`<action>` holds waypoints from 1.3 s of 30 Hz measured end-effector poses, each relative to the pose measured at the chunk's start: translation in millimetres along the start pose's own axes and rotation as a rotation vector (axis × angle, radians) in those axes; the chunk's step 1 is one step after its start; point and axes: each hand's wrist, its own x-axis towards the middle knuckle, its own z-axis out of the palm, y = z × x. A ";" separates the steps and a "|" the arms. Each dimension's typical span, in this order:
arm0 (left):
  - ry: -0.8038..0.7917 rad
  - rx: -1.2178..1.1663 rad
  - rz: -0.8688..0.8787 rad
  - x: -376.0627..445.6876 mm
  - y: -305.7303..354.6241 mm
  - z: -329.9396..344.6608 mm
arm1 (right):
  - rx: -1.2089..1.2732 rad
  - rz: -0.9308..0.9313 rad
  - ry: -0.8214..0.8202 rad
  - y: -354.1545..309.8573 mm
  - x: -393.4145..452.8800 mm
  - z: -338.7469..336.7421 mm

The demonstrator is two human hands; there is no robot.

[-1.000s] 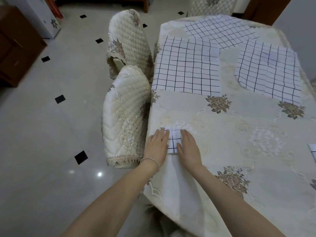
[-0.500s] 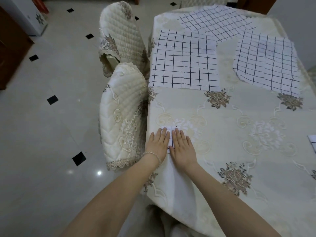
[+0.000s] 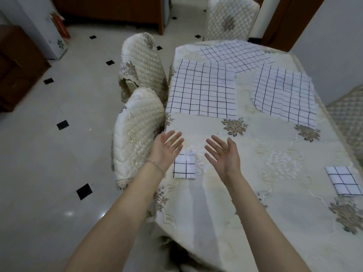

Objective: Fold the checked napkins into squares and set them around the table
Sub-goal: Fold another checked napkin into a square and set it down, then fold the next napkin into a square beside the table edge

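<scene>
Near the table's left edge a folded napkin (image 3: 184, 166) lies set down, a second folded square (image 3: 343, 181) by the right edge. Both grips are wide, left hand (image 3: 167, 149) and right hand (image 3: 224, 154) hovering empty. Three unfolded napkins (image 3: 203, 90) remain toward the far end.

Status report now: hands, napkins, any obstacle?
Left hand open, right hand open, both empty. Folded napkin lies between them. Three flat napkins unfolded. No obstacle.
</scene>
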 end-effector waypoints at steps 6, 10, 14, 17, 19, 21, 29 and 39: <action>-0.015 -0.383 0.184 -95.0 29.2 -27.5 | 0.404 -0.040 -0.004 -27.0 -60.2 -11.9; 0.038 -0.552 0.270 -140.3 31.4 -61.4 | 0.424 0.006 -0.032 -23.0 -69.4 -0.8; 0.070 -0.617 0.370 -175.4 38.2 -89.1 | 0.372 0.055 -0.132 -13.1 -80.9 35.3; 0.088 -0.642 0.443 -193.4 51.8 -110.1 | 0.308 0.078 -0.196 -0.8 -93.1 64.3; 0.088 -0.659 0.491 -202.3 63.2 -124.0 | 0.267 0.091 -0.223 8.1 -97.5 82.7; 0.092 -0.672 0.517 -208.6 73.9 -138.2 | 0.248 0.100 -0.237 17.6 -98.5 103.0; 0.135 -0.658 0.520 -214.4 144.8 -225.6 | 0.214 0.150 -0.265 88.2 -88.8 209.2; -0.081 -0.522 0.515 -205.3 300.7 -298.3 | 0.248 0.183 -0.304 159.9 -71.8 366.0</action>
